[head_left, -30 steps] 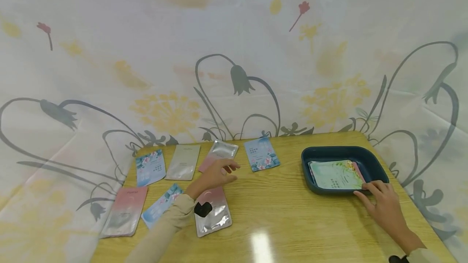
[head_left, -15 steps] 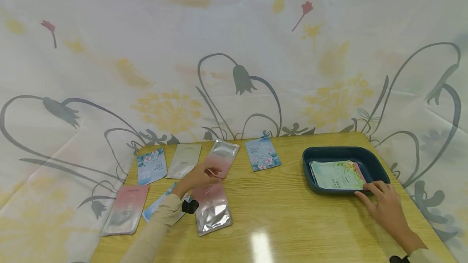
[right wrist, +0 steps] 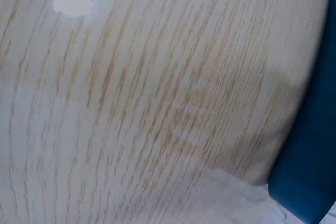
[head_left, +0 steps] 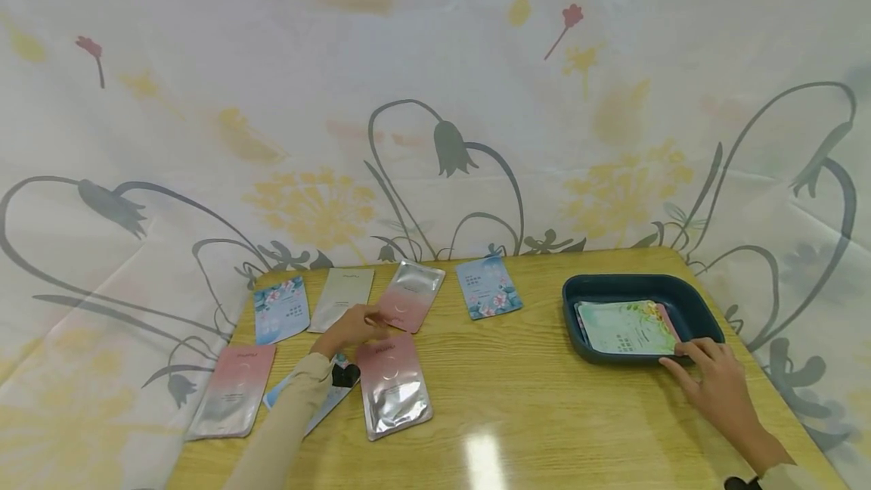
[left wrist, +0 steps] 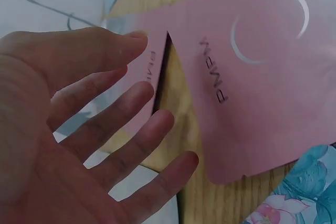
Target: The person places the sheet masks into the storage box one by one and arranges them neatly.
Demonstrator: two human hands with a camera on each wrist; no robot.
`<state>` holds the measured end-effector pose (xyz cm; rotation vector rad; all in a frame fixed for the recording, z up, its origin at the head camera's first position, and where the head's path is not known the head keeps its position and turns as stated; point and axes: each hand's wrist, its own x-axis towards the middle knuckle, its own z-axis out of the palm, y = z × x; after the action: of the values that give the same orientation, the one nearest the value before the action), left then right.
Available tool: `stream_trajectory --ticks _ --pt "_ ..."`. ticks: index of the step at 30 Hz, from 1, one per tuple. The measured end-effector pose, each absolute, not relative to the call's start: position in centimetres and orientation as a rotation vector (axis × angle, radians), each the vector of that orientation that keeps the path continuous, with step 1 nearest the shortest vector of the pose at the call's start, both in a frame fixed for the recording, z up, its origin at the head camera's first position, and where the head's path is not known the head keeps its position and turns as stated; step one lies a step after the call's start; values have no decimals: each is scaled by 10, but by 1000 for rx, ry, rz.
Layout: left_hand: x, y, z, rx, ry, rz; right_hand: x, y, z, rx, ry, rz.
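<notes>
My left hand point(head_left: 348, 330) hovers among flat face mask packets on the wooden table, its fingers spread and holding nothing in the left wrist view. Nearest to it are a pink-silver packet point(head_left: 413, 289) behind and another pink-silver packet point(head_left: 395, 388) in front. A blue floral packet point(head_left: 330, 403) lies partly under my left forearm. At the right, my right hand point(head_left: 717, 384) grips the near rim of a dark blue tray point(head_left: 640, 282), thumb outside and fingers over the edge. Inside the tray lies a green floral packet point(head_left: 626, 327) on top of a pink-edged one.
Further packets lie at the left: a pink-silver one point(head_left: 234, 392), a blue floral one point(head_left: 281, 311) and a pale beige one point(head_left: 342, 297). Another blue floral packet point(head_left: 488, 287) lies at the back middle. A patterned cloth point(head_left: 435, 97) hangs behind the table point(head_left: 531, 392).
My left hand has moved left and slightly nearer, uncovering more of the two middle pink-silver packets. My right hand stays on the tray rim.
</notes>
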<state>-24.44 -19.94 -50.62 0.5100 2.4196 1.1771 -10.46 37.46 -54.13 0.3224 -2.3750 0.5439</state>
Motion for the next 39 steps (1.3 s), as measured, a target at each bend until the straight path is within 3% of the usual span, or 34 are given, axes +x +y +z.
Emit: stream_trajectory --ticks 6,24,39 --pt "-244 -206 -519 415 2432 1128 -105 373 -542 333 -2366 546" --pt "-238 -186 -532 447 2466 1101 -105 376 -540 336 -2354 523" --pt "-237 -188 -518 540 2390 980 -104 373 -540 325 -2378 546"
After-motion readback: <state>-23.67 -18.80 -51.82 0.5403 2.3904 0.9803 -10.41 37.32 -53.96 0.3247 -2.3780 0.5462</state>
